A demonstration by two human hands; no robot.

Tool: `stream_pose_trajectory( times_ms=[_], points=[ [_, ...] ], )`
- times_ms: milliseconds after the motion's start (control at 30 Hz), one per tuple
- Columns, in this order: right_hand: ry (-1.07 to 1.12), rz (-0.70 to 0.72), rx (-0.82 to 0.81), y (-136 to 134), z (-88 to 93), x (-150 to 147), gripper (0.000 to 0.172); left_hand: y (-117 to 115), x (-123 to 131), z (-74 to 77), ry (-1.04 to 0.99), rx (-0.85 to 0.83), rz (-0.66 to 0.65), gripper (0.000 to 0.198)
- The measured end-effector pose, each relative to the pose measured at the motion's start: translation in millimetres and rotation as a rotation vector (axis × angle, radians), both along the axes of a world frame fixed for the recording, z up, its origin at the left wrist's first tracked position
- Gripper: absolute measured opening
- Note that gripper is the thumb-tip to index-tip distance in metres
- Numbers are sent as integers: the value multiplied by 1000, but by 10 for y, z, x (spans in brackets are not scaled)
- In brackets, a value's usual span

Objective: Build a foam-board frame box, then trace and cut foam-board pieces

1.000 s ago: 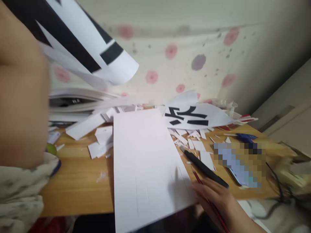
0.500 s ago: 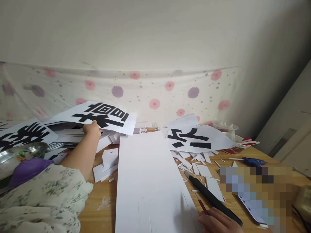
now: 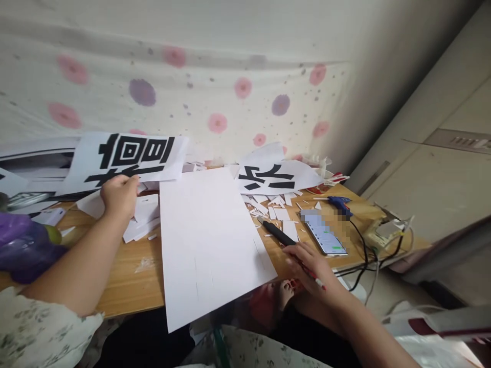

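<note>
My left hand (image 3: pixel 120 197) is closed on the near edge of a white paper sheet (image 3: pixel 82 158) printed with a bold black character. In front of me a blank white board (image 3: pixel 210 220) lies on the table, its near corner jutting past the edge, with a few thin lines near its lower part. My right hand (image 3: pixel 307 260) is closed round a pencil (image 3: pixel 319 282), whose red and white end sticks out behind the palm. Those fingers are at the back end of a black-handled tool (image 3: pixel 282 234) with a grey tip; whether they grip it I cannot tell.
Another printed sheet (image 3: pixel 268 178) rests at the back, behind white paper scraps (image 3: pixel 278 209). To the right are a phone (image 3: pixel 326 237), a blue glue gun (image 3: pixel 340 204) and black cables (image 3: pixel 362 255). A purple bag (image 3: pixel 26 245) stands left on the wooden table (image 3: pixel 126 286).
My view has tilted down and turned right. The printed sheet in my left hand is lower and flatter against the pile. My right hand has moved to the black-handled tool, its pencil now pointing differently.
</note>
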State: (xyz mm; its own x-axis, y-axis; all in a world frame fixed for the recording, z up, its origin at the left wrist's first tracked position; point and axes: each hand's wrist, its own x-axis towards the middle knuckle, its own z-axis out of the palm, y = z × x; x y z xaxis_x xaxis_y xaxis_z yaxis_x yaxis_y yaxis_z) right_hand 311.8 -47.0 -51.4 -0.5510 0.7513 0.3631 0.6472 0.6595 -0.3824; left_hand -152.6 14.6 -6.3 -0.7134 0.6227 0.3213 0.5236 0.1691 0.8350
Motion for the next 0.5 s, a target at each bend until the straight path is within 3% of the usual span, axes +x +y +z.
stream_pose_trajectory(
  times_ms=[100, 200, 367, 433, 500],
  points=[
    [-43, 62, 41, 139, -30, 12, 22, -23, 332, -14, 211, -7, -153, 31],
    [-163, 93, 100, 344, -61, -72, 31, -15, 681, -47, 363, -33, -346, 25],
    [-273, -162, 152, 633, -101, -199, 47, 42, 1037, -146, 483, -80, -636, 14],
    [-300, -285, 97, 652, -93, -212, 44, 43, 1019, -165, 477, -80, -637, 14],
    [-349, -362, 8, 634, -77, -224, 45, 0, 914, -159, 427, -83, -546, 16]
  ],
)
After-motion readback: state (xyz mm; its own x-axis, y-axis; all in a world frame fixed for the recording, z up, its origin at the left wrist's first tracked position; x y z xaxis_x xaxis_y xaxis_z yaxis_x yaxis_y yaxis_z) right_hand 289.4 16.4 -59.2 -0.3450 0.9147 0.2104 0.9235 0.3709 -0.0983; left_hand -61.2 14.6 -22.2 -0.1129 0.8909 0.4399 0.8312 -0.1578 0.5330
